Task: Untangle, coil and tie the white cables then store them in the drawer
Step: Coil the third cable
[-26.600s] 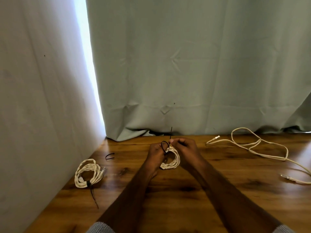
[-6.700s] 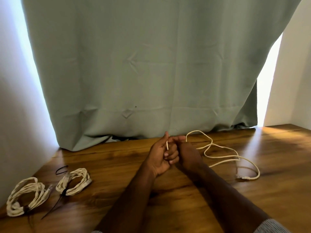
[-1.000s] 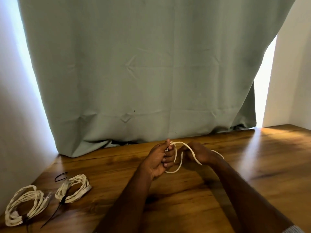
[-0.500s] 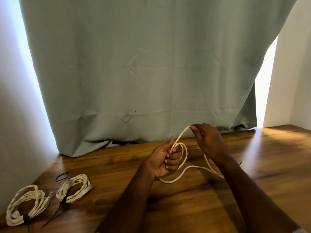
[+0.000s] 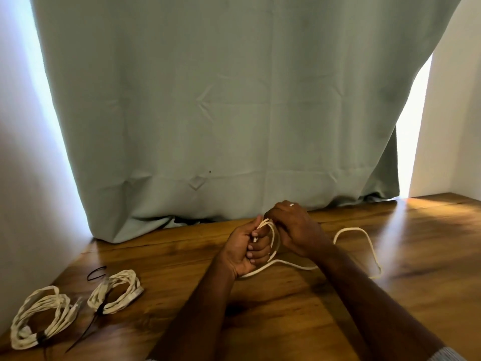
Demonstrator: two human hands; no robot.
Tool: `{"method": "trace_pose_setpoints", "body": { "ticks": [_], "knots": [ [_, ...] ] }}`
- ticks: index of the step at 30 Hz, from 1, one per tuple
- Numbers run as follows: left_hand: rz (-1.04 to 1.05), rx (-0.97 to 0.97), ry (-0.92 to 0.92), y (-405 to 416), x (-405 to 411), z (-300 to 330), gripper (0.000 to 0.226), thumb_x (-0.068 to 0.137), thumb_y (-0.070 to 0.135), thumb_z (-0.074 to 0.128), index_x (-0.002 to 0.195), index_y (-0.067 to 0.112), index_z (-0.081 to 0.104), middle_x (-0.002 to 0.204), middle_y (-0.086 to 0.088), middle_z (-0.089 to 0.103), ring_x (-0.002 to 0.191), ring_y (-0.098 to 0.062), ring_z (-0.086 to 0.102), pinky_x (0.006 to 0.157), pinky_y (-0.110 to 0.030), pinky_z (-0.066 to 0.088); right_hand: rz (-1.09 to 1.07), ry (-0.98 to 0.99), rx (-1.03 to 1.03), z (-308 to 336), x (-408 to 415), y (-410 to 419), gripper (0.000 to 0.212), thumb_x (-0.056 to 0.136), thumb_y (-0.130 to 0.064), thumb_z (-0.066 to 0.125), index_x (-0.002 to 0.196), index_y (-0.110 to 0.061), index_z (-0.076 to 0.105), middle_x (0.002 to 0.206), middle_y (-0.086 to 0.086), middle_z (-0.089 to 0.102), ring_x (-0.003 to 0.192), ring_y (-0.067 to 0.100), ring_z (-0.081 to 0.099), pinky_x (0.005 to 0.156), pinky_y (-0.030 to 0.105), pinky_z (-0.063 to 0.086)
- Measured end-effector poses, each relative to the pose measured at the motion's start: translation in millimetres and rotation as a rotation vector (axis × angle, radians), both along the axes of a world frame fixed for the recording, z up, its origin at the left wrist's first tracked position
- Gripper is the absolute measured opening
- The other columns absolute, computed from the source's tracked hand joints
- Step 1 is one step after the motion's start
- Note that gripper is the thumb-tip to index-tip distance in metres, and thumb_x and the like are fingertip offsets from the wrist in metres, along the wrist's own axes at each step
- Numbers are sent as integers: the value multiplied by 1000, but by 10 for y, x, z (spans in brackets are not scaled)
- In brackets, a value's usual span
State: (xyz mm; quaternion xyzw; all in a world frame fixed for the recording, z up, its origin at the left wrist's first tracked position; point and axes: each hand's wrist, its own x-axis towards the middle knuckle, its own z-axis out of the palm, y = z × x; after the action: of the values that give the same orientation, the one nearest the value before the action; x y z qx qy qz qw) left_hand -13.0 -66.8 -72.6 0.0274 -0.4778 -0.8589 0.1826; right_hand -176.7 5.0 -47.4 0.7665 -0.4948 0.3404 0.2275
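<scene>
My left hand [image 5: 246, 250] grips a couple of loops of a loose white cable [image 5: 346, 231] between thumb and fingers. My right hand [image 5: 294, 226] is closed on the same cable right beside it, at the top of the loops. The rest of the cable trails right across the wooden table [image 5: 286, 308] in one wide bend. Two coiled white cables lie at the left: a nearer coil [image 5: 115, 291] and a far-left coil [image 5: 39, 317], each bound with a black tie.
A spare black tie [image 5: 95, 272] lies behind the nearer coil. A grey-green curtain [image 5: 221, 113] hangs along the table's back edge. White walls close in on the left and at the far right. No drawer is in view.
My right hand has come down and left from its raised position to meet the left hand, laying another loop onto it. The trailing cable now shows farther right on the table.
</scene>
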Motion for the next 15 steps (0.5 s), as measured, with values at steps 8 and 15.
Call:
{"method": "trace_pose_setpoints", "body": {
  "ticks": [8, 15],
  "knots": [
    [113, -8, 73, 27, 3, 48, 52, 98, 49, 44, 55, 20, 41, 37, 4, 29, 27, -7, 24, 35, -19, 12, 275, -688, 572, 94, 86, 68, 25, 103, -22, 55, 95, -5, 70, 77, -4, 66, 74, 8, 60, 71, 26, 46],
    [262, 68, 158, 112, -116, 59, 53, 99, 45, 40, 53, 20, 41, 35, 4, 28, 27, -8, 32, 37, -19, 21, 204, -943, 689, 71, 96, 66, 33, 104, -36, 54, 89, -10, 69, 67, -1, 61, 56, 9, 49, 51, 25, 33]
  ]
}}
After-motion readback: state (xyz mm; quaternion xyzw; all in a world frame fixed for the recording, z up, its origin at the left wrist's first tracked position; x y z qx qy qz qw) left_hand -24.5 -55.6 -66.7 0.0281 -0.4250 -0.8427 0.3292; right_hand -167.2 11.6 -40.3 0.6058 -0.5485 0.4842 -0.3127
